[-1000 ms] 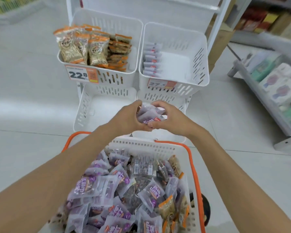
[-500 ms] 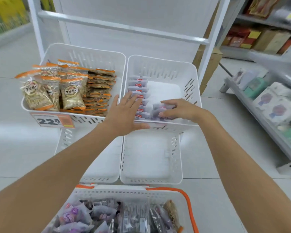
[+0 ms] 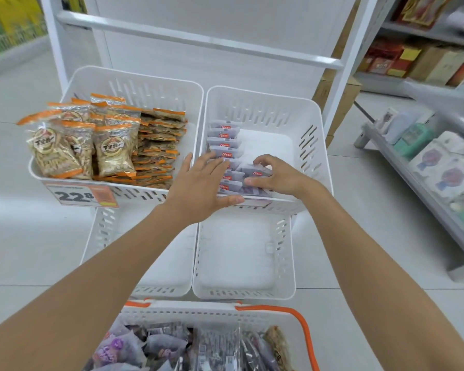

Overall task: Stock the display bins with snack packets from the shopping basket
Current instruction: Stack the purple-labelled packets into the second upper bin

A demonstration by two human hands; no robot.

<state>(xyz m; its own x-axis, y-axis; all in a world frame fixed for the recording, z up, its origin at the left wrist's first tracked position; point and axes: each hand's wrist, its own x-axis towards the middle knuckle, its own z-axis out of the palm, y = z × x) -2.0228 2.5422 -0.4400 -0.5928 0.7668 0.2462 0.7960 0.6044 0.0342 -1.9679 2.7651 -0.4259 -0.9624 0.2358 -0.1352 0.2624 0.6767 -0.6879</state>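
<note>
- The left hand [image 3: 201,183] is spread flat, its straight fingers touching the near end of the packet row [image 3: 224,141].
- That row runs away from the person along the left wall of the right upper bin [image 3: 318,145].
- Just right of it, the right hand [image 3: 279,176] curls round a few purple packets [image 3: 255,171], seemingly seating them beside the row.

Looks forward and down from head height onto the upper right display bin [image 3: 263,108], close in front, within arm's reach. Catches the shopping basket [image 3: 198,314] nearer than that bin, at the bottom edge.
</note>
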